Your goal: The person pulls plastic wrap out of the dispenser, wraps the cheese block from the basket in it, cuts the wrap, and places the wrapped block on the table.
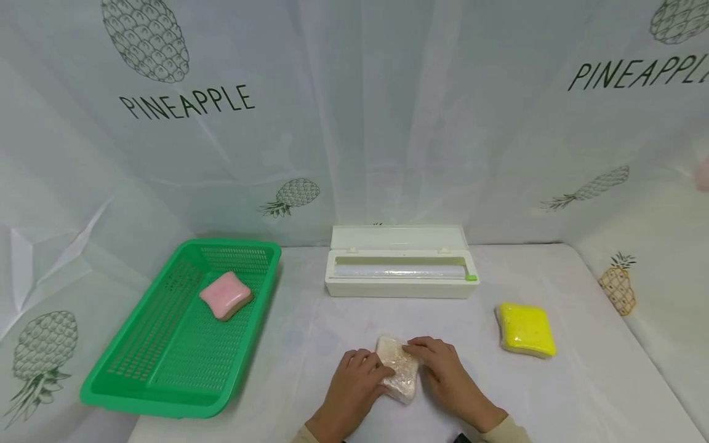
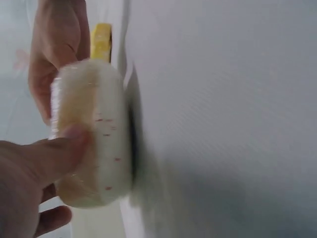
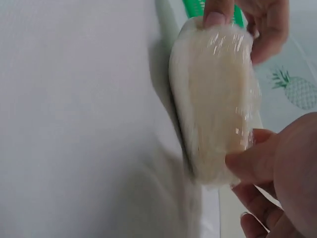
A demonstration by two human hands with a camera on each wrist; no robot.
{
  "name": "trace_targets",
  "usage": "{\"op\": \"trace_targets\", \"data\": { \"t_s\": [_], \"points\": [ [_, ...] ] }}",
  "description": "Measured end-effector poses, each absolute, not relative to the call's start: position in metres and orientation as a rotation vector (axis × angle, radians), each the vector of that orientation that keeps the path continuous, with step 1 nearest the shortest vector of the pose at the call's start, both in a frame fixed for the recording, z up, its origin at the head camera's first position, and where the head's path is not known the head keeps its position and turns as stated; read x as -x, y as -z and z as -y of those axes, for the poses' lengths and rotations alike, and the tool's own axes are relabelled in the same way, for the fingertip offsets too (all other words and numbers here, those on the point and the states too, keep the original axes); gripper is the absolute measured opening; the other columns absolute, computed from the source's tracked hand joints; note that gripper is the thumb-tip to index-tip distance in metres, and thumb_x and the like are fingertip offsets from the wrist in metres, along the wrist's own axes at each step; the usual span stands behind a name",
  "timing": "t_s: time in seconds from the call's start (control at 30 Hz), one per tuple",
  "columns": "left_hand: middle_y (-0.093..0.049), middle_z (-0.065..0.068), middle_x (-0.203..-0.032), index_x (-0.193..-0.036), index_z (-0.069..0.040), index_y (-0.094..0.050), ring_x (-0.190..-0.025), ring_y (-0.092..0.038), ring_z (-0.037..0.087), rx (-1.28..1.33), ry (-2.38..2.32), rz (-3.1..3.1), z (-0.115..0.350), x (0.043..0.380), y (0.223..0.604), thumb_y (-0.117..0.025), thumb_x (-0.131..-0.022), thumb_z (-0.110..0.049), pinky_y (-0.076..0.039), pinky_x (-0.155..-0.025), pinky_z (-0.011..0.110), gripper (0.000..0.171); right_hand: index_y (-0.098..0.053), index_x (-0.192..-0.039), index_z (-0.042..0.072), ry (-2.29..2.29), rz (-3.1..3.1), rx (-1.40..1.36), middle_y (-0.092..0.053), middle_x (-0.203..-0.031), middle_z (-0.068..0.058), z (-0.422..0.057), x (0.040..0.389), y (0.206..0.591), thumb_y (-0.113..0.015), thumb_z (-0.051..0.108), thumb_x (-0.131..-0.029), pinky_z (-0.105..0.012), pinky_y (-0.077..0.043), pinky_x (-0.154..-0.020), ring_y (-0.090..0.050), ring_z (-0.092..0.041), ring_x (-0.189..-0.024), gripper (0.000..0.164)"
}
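Observation:
A cream-coloured, bread-shaped block [image 1: 400,367] wrapped in shiny clear film stands low over the white table, between both hands. My left hand [image 1: 356,389] holds it from the left, and in the left wrist view the thumb [image 2: 73,144] presses on its face. From the right my right hand [image 1: 447,376] grips its edge; the right wrist view shows that thumb [image 3: 250,161] against the film. Small reddish marks dot the block's side [image 2: 110,148] in the left wrist view. Whether its underside touches the table, I cannot tell.
On the left is a green perforated basket [image 1: 257,351] with a pink block [image 1: 226,294] inside. A white film dispenser [image 1: 401,289], lid raised, stands at the back with a roll [image 1: 400,271] in it. To the right lies a yellow block [image 1: 526,329]. Pineapple-printed cloth walls surround the table.

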State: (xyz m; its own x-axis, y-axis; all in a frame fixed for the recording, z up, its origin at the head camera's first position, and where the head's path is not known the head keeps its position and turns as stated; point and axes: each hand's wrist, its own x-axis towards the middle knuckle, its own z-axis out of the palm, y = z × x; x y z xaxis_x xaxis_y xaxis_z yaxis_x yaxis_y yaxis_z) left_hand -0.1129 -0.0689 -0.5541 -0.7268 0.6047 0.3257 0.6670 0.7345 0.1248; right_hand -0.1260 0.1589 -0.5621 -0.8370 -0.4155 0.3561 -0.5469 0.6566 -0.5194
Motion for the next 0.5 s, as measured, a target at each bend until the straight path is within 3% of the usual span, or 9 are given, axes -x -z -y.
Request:
{"op": "trace_targets", "data": {
  "t_s": [0.2,0.4,0.5],
  "points": [
    [-0.054,-0.020,-0.090,-0.108,-0.034,-0.065,-0.098,-0.046,0.004,0.944,0.774,2.602,0.075,0.116,0.560,-0.064,-0.081,-0.042,-0.036,-0.085,0.029,0.027,-0.062,-0.117,0.021,-1.056,2.680,-0.689,-0.055,-0.114,0.014,-0.169,0.122,0.554,-0.071,0.002,-0.078,-0.045,-0.038,-0.084,-0.045,-0.009,-0.106,0.044],
    [-0.056,-0.020,-0.094,-0.112,-0.025,-0.062,-0.089,-0.047,0.004,0.860,1.325,2.635,0.075,0.120,0.559,-0.055,-0.090,-0.040,-0.039,-0.077,0.028,0.027,-0.061,-0.117,0.023,-1.189,2.718,-0.465,-0.057,-0.105,0.019,-0.171,0.116,0.542,-0.059,0.022,-0.092,-0.038,-0.039,-0.081,-0.045,-0.004,-0.096,0.025],
    [-0.056,-0.018,-0.096,-0.116,-0.022,-0.058,-0.088,-0.048,0.006,0.793,1.469,2.723,0.076,0.120,0.560,-0.051,-0.093,-0.039,-0.040,-0.079,0.030,0.030,-0.060,-0.116,0.023,-1.212,2.759,-0.333,-0.056,-0.099,0.020,-0.169,0.114,0.542,-0.055,0.030,-0.093,-0.033,-0.041,-0.078,-0.045,-0.003,-0.090,0.024]
  ]
}}
